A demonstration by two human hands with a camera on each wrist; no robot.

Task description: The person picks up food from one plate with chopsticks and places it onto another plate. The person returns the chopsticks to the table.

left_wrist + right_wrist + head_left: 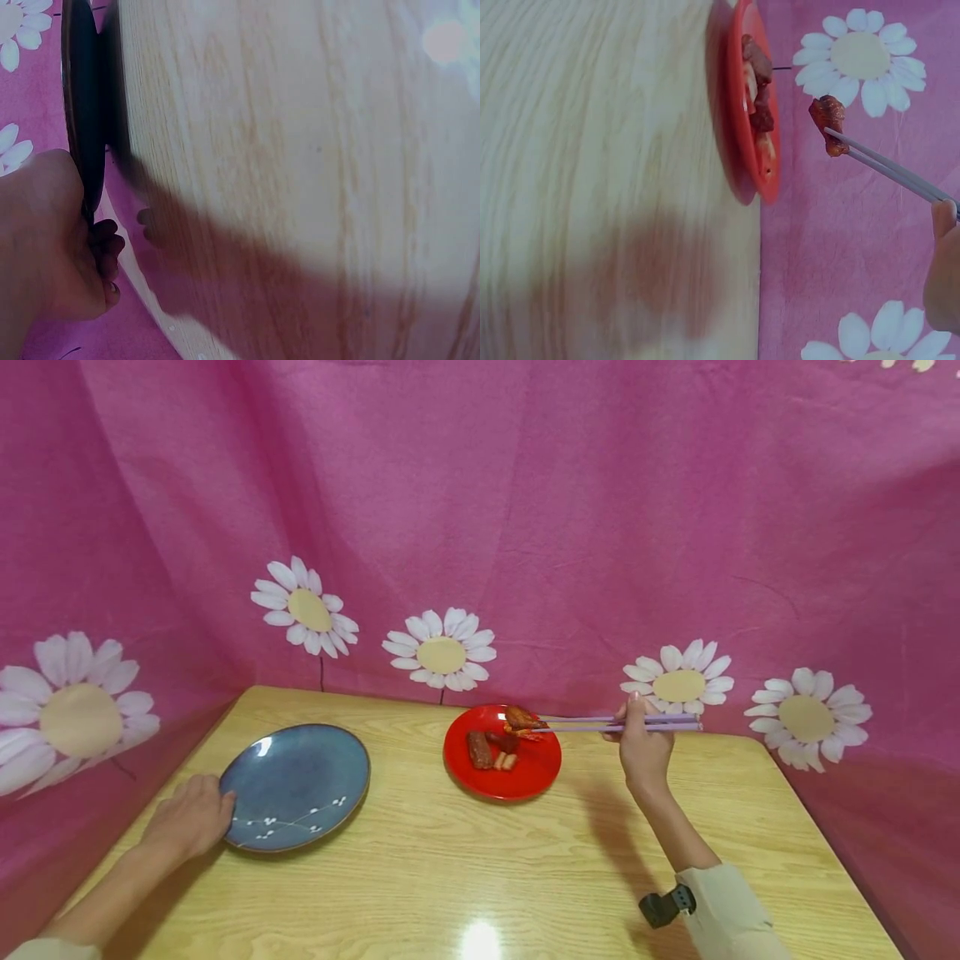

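Note:
My left hand [193, 814] grips the left rim of a round blue plate [300, 777] with a white blossom pattern. In the left wrist view its fingers [109, 251] curl beneath the plate's edge. Purple chopsticks [660, 723] are held in my right hand [647, 747], pointing left. Their tips pinch a glossy brown piece of meat [829, 124], shaped like a small drumstick, raised above the red plate [740, 135] in the right wrist view. On that red plate lie a dark brown chunk of meat [479, 750] and pale pieces [506, 762].
Both plates are on a light wooden table [420, 877], the blue one at left and the red one at the back centre. A pink cloth [465, 527] printed with white daisies hangs behind and beside the table. A black strap device [666, 906] sits at my right sleeve.

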